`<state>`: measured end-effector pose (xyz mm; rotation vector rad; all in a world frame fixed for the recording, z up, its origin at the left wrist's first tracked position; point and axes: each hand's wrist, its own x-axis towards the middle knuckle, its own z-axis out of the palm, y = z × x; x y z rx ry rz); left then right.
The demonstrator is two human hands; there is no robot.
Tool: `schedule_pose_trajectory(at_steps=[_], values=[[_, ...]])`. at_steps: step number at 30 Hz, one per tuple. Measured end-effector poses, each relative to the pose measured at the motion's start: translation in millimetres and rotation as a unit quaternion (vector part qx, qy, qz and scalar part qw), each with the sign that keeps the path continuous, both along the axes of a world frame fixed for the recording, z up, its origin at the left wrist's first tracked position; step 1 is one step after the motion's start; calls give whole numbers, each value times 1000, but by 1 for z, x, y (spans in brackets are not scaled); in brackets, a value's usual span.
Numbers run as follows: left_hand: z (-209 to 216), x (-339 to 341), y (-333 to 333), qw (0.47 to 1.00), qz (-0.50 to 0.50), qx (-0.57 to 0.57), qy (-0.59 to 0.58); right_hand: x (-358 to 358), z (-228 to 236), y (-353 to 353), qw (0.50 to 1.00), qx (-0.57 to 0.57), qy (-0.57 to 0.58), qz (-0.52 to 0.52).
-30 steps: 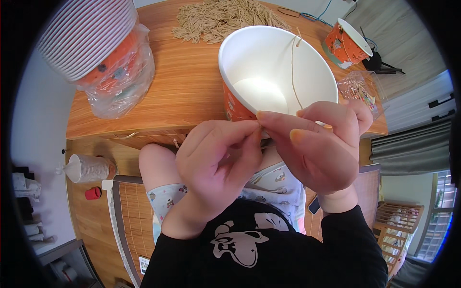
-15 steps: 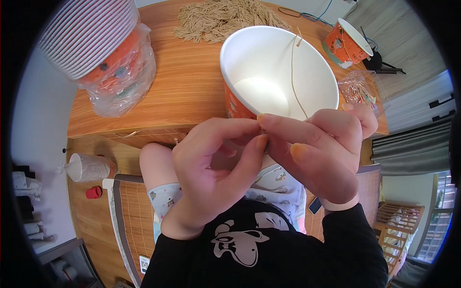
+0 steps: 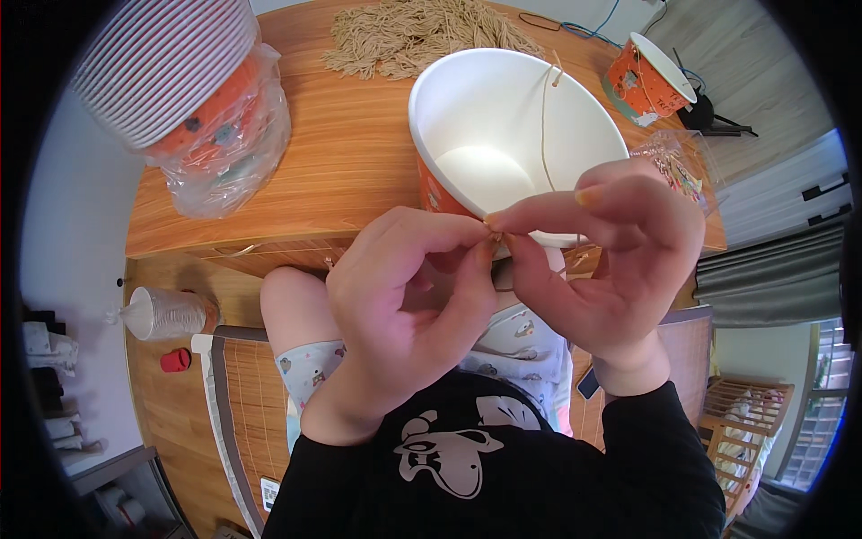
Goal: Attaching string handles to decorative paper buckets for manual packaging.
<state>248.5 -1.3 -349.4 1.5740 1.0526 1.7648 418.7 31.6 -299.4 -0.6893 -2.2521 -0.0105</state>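
- My left hand [image 3: 391, 292] closes to a narrow pinch, thumb tip against forefinger, at the near rim of the bucket; a tiny tan bit, apparently string [image 3: 545, 135], shows there.
- My right hand [image 3: 628, 256] meets it from the other side, thumb and forefinger almost together on what looks like the same bit; the other fingers curl loosely and hold nothing that I can see.
- The bucket [image 3: 453, 112], white inside and orange outside, sits right of the middle of the table [image 3: 346, 162], by its front edge.
- The string passes through the hole by the bucket's far rim and runs down across the inside toward my right hand, which hides part of it.
- I judge the step in hand to be fine work on the string's near end, perhaps a knot; my fingertips cover too much to be sure.
- To my mind, the next move calls for a steady left pinch and small, careful work from the right, with no hard tug on the rim.
- A pile of strings [image 3: 409, 40] lies along the table's far edge, and stacked buckets [image 3: 166, 76] stand toward its left edge.
- A smaller-looking bucket [image 3: 642, 81] stands by the far right corner, with a clear bag [image 3: 669, 162] near the right edge.
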Motion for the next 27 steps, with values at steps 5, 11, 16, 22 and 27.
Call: schedule_pose_trajectory(at_steps=[5,11,16,22,27], values=[[-7,-1,2,999,-16,-5,-28,1,6,-1,999,-52,0,-3],[-7,1,3,1000,-15,-12,-23,1,1,0,997,-70,41,8],[-2,0,1,998,22,20,51,-2,4,2,1000,4,10,-2],[-3,3,1,1000,17,-3,13,-2,1,2,1000,21,16,-13],[-6,-1,2,1000,-17,-21,-4,-2,-3,1,999,-5,30,-25]])
